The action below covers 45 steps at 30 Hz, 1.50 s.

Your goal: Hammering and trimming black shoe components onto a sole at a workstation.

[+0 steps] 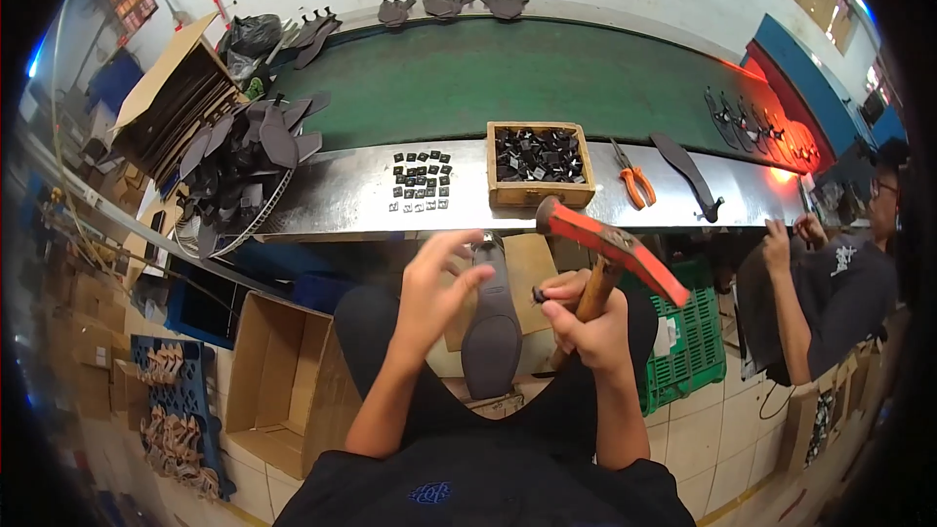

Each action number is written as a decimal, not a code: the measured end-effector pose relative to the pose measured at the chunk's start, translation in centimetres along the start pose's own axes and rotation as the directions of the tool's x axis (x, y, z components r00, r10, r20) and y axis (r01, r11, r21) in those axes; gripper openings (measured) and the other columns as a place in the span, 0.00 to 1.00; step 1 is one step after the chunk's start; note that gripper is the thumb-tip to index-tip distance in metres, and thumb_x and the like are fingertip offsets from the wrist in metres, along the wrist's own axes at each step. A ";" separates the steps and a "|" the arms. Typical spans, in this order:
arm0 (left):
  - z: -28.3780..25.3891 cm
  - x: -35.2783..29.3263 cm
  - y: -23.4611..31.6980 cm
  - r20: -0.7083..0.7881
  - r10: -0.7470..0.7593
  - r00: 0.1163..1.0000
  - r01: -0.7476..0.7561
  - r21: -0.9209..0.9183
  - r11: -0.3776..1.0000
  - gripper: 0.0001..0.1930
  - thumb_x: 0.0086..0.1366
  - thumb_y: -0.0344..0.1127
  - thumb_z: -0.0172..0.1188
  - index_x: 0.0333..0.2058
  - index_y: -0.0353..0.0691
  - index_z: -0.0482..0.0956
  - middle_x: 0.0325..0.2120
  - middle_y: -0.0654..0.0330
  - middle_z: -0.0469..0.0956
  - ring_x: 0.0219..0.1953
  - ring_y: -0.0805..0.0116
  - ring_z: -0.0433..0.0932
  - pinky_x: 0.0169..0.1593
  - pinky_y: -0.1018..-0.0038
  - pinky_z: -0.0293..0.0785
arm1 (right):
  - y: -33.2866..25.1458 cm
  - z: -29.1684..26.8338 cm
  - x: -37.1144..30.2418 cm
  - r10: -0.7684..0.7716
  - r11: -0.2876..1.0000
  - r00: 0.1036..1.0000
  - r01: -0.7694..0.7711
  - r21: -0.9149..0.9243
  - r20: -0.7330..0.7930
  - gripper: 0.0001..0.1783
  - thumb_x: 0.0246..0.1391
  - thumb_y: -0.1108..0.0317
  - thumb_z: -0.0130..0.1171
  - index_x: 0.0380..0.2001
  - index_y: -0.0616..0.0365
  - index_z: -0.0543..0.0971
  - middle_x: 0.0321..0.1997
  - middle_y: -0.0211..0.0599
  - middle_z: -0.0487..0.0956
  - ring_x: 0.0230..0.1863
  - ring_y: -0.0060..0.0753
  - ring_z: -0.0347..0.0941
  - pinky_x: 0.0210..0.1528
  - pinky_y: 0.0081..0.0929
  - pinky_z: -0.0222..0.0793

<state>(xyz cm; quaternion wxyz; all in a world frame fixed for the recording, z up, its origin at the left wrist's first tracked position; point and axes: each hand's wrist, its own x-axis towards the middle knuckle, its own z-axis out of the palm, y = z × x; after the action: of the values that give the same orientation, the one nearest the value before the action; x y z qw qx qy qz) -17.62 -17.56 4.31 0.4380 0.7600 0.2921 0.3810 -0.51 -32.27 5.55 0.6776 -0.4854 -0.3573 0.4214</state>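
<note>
My right hand [597, 330] grips a hammer [639, 259] by its wooden handle, the red head tilted up. Between the thumb and fingertips of that hand is a small black piece [539, 295]. My left hand [429, 295] is raised with its fingers apart and holds nothing. Just right of it, a dark grey shoe sole [491, 337] lies lengthwise between my knees, over a tan board [532, 263]. On the steel ledge ahead stands a wooden box [542, 197] full of small black pieces. More black pieces [422, 176] lie in rows to its left.
Orange-handled pliers [634, 181] and another sole [688, 171] lie right of the box. Behind runs a green conveyor belt [420, 83] with soles along its far edge. A heaped basket of soles [278, 141] stands left, a cardboard box [283, 371] below. A co-worker [830, 283] sits right.
</note>
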 end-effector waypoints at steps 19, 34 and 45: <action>3.6 -0.3 -7.3 0.058 0.150 0.987 -0.159 0.204 0.966 0.15 0.56 0.38 0.70 0.41 0.40 0.82 0.41 0.58 0.82 0.50 0.57 0.76 0.58 0.64 0.62 | 4.3 -1.3 8.9 0.013 0.820 0.971 0.126 -0.558 0.238 0.15 0.53 0.71 0.69 0.43 0.66 0.83 0.34 0.41 0.86 0.35 0.27 0.79 0.41 0.27 0.73; 3.3 -1.2 -8.2 0.008 0.183 0.983 -0.182 0.144 0.973 0.14 0.55 0.36 0.70 0.38 0.38 0.80 0.38 0.57 0.79 0.47 0.54 0.75 0.55 0.62 0.65 | 3.9 0.3 7.4 -0.035 0.780 0.956 0.208 -0.590 0.291 0.14 0.53 0.74 0.65 0.44 0.66 0.81 0.34 0.46 0.85 0.36 0.34 0.83 0.41 0.28 0.75; 3.2 -1.1 -8.0 0.022 0.208 0.978 -0.209 0.155 0.966 0.14 0.58 0.40 0.69 0.40 0.39 0.81 0.37 0.57 0.79 0.46 0.55 0.75 0.55 0.63 0.65 | 4.2 0.7 7.1 -0.099 0.706 0.962 0.249 -0.663 0.256 0.12 0.51 0.74 0.63 0.40 0.65 0.81 0.30 0.49 0.82 0.32 0.41 0.81 0.37 0.30 0.73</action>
<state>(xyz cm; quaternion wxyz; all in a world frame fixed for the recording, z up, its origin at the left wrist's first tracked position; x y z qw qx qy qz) -16.43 -16.24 -4.18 0.3356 0.8196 0.2383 0.3986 0.71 -24.83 2.26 0.4455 -0.6210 -0.5991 0.2386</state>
